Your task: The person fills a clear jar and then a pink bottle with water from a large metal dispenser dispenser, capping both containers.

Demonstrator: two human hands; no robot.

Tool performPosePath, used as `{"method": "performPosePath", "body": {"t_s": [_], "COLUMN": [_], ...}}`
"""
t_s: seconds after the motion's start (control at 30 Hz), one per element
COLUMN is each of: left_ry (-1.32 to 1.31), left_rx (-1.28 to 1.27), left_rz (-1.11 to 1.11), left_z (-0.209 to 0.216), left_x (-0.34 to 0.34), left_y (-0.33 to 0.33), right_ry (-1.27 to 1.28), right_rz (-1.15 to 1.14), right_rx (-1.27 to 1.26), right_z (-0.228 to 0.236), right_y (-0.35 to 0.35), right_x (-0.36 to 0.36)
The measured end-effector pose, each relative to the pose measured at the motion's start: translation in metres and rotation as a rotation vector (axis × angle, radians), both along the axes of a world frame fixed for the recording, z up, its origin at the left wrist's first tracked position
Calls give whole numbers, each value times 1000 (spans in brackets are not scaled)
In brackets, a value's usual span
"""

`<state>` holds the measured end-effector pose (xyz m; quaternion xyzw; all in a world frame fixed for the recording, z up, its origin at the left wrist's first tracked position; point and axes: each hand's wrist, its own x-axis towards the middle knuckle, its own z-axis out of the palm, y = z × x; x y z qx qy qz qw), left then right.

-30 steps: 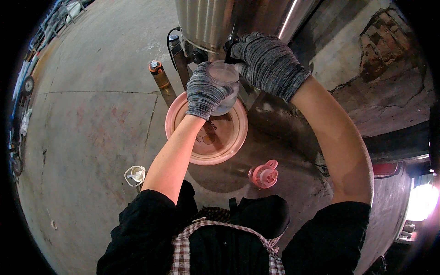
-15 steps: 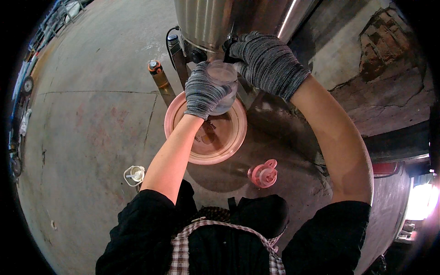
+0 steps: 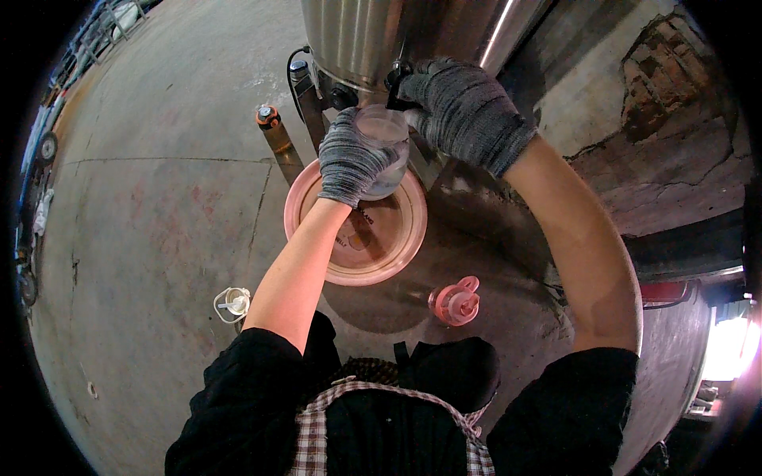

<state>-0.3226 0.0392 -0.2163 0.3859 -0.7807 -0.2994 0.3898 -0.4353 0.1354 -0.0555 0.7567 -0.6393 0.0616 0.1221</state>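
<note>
My left hand (image 3: 348,163), in a grey knitted glove, is wrapped round a clear wide-mouthed container (image 3: 382,125). Its open top sits under the front of a stainless-steel tank (image 3: 357,47). Clear liquid seems to be inside, though the level is hard to read. My right hand (image 3: 468,115), gloved alike, grips the black tap handle (image 3: 395,94) on the tank; the thumb and fingertips are partly hidden. Beneath the container a pink basin (image 3: 357,275) stands on the floor, with printing on its bottom.
A pink bottle lid with a loop (image 3: 458,303) tops a bottle right of the basin. Left of my forearm is a white lid with a handle (image 3: 232,305). Beyond the basin stands an orange-topped bottle (image 3: 274,127). A damaged wall (image 3: 635,151) rises at right.
The container and my left hand have shifted very slightly left. My right forearm has drawn in a little, while the right hand stays on the tap handle.
</note>
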Motion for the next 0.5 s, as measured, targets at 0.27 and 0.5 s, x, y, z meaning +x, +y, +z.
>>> {"method": "performPosePath", "body": {"t_s": [0.27, 0.5], "left_ry": [26, 106], "left_rx": [1, -9], "left_rz": [-22, -24], "left_z": [3, -6], "left_x": [4, -2], "left_y": [2, -2], "right_ry": [-878, -2590], "right_rz": [-69, -869], "right_rx": [-336, -221], "right_z": [-45, -209], "right_y": [38, 41], "right_x": [-3, -30]}}
